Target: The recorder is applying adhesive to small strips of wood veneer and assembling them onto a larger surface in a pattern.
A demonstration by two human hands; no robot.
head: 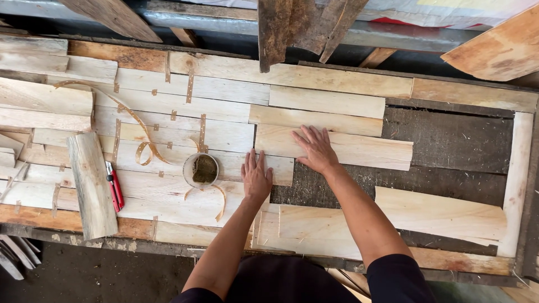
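Near the bench's middle, the left hand (pixel 256 178) and right hand (pixel 315 149) press flat, fingers spread, on a pale rectangular wood veneer sheet (pixel 359 148). Just left of the left hand stands a small round white cup (pixel 201 170) holding brownish paste. A red utility knife (pixel 115 187) lies toward the front-left edge.

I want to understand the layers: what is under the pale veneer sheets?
A dark board shows in gaps between the pale veneer sheets. Both hands, left and right, press on sheets; the rest is covered.

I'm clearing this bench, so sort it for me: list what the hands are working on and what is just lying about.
In hand:
- left hand, flat on pale veneer sheets
- right hand, flat on a veneer strip

Lying about:
- red utility knife
- tape roll
- loose tape curls
- bark-edged slab
- rough offcuts at the far edge
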